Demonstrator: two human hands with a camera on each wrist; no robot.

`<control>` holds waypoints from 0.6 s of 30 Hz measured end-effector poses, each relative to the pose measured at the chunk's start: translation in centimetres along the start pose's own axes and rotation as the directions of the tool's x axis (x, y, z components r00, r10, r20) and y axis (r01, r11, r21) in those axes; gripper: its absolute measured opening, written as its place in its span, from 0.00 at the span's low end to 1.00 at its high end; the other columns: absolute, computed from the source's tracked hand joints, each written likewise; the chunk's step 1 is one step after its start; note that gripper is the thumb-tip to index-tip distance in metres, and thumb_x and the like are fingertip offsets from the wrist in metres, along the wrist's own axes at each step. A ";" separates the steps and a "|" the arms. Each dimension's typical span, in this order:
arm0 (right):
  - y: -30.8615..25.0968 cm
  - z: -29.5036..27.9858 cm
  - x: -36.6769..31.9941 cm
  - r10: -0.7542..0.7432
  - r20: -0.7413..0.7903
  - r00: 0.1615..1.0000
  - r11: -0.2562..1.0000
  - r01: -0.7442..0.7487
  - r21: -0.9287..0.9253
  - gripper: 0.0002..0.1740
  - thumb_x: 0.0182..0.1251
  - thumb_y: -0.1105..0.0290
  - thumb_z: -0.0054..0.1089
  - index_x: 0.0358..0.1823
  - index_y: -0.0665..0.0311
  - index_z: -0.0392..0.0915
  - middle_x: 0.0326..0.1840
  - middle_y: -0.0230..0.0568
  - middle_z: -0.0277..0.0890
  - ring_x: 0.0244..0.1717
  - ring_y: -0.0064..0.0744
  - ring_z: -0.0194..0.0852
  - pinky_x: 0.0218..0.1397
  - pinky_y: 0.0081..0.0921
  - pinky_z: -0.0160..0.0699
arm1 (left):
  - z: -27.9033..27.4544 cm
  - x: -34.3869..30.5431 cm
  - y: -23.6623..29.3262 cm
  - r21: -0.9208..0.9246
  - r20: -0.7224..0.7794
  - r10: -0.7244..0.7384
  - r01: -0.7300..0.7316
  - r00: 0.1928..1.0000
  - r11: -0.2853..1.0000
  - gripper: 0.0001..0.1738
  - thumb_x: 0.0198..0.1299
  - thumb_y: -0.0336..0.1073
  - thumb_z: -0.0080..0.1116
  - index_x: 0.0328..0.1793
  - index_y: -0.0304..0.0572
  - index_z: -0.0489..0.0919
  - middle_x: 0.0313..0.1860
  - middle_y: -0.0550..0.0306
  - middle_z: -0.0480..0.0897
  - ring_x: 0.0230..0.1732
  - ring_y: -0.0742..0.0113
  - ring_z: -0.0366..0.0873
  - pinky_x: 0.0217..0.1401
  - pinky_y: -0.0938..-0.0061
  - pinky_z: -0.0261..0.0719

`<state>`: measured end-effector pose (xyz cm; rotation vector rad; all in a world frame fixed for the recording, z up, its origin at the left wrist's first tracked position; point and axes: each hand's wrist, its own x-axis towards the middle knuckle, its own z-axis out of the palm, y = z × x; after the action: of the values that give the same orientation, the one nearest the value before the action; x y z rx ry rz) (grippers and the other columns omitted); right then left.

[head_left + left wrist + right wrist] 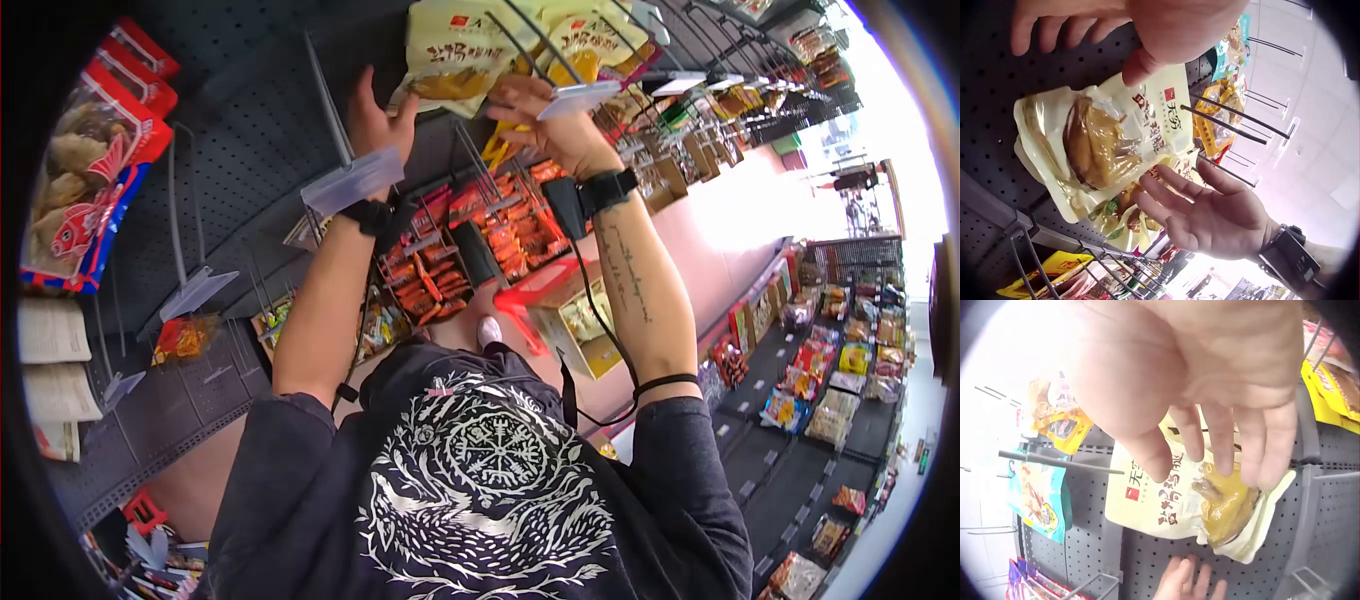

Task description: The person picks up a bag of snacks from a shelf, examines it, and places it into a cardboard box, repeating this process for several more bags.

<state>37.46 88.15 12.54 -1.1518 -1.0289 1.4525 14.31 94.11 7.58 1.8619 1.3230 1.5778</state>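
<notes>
A cream snack bag [455,50] with a brown chicken leg showing through its clear window hangs on a hook of the pegboard, one more like it beside it. My left hand [382,125] is at the bag's left edge, fingers straight and thumb toward the bag. My right hand [560,135] is at its right lower side, fingers spread. In the left wrist view the bag [1110,134] hangs between my left hand [1188,28] above and my right hand [1216,219], palm up. The right wrist view shows my right fingers overlapping the bag [1179,494].
Bare metal hooks with clear tag holders [352,180] stick out near my left forearm. Red fish-print bags [85,180] hang at far left. Below are bins of red packets [515,230]. A shelf of snacks [800,400] runs along the right.
</notes>
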 end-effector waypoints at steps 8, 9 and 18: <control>0.4 0.0 0.9 -0.114 -0.296 0.948 0.984 0.067 -0.163 0.23 0.67 0.70 0.56 0.63 0.63 0.70 0.62 0.36 0.70 0.60 0.32 0.72 0.51 0.27 0.80 | 1.6 -0.1 0.1 -0.338 0.299 -0.118 0.221 0.947 0.915 0.37 0.58 0.38 0.63 0.71 0.31 0.61 0.65 0.39 0.71 0.65 0.53 0.70 0.67 0.67 0.67; 0.8 -0.1 1.1 -0.170 -0.252 0.953 0.963 0.105 -0.250 0.23 0.67 0.71 0.55 0.63 0.62 0.70 0.62 0.35 0.71 0.61 0.30 0.71 0.50 0.26 0.79 | 2.3 -0.4 -0.7 -0.294 0.300 -0.096 0.188 0.949 0.937 0.37 0.58 0.36 0.62 0.71 0.31 0.60 0.64 0.41 0.72 0.64 0.55 0.71 0.66 0.68 0.68; 1.5 4.5 -0.9 -0.384 -0.361 0.850 0.806 0.118 -0.580 0.17 0.65 0.60 0.62 0.29 0.67 0.71 0.20 0.30 0.64 0.25 0.22 0.59 0.29 0.26 0.64 | -2.5 -0.8 4.5 -0.259 0.409 -0.118 0.239 0.905 0.936 0.29 0.63 0.36 0.56 0.69 0.36 0.64 0.59 0.47 0.77 0.60 0.60 0.75 0.62 0.68 0.70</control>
<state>32.80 86.83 12.07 -1.5894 -1.2223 0.6096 13.96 90.54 11.33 1.6907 0.9804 1.1617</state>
